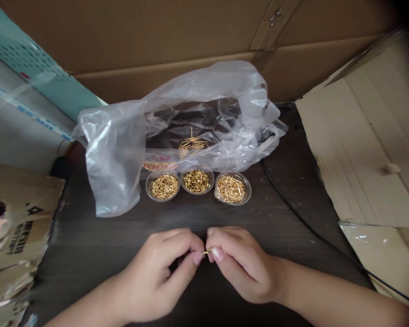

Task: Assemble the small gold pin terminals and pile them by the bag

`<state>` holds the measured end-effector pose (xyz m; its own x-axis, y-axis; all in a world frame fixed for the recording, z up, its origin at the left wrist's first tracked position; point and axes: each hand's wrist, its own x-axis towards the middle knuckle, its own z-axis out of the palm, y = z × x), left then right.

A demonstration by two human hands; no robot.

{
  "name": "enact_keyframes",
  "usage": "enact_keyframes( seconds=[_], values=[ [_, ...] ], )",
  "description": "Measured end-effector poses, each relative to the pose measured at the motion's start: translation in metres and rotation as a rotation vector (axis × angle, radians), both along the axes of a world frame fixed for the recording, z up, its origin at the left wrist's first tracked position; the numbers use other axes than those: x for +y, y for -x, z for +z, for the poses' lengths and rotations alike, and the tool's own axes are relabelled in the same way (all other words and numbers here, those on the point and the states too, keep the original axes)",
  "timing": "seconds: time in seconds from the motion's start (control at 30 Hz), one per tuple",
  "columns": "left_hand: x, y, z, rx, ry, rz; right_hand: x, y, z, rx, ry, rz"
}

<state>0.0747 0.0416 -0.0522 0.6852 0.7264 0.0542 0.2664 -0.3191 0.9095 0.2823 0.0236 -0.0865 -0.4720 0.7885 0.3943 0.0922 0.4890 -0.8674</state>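
My left hand (172,270) and my right hand (240,263) meet at the front of the dark table, fingertips pinched on a small gold pin (206,252) between them. Beyond them stand three round clear cups in a row: the left cup (163,185) and right cup (232,188) hold slim gold pieces, the middle cup (197,180) shorter, darker gold ones. Behind the cups, thin gold pins (194,144) lie in a loose pile inside an open clear plastic bag (114,154).
Cardboard (191,41) walls off the back, with a cardboard flap (368,136) on the right and a torn carton (23,227) on the left. A black cable (303,220) crosses the table (116,236) at right.
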Motion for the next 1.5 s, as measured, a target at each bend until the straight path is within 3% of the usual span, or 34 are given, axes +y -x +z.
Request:
enact_keyframes(
  seconds=[0.27,0.5,0.93,1.5],
  values=[
    [0.0012,0.0026,-0.0003,0.020,0.013,-0.013,-0.0019,0.0010,-0.0015,-0.063,-0.011,-0.056],
    [0.0018,0.0031,-0.0020,0.107,-0.071,-0.063,0.0020,0.0002,0.0014,-0.091,-0.069,-0.050],
    [0.0008,0.0062,-0.0066,0.089,-0.118,-0.047,0.0067,-0.0041,0.0019,-0.069,0.155,0.065],
    [0.0047,0.0050,-0.0063,0.153,-0.089,-0.074,0.0012,-0.0065,-0.0022,-0.195,0.120,0.061]
  ],
)
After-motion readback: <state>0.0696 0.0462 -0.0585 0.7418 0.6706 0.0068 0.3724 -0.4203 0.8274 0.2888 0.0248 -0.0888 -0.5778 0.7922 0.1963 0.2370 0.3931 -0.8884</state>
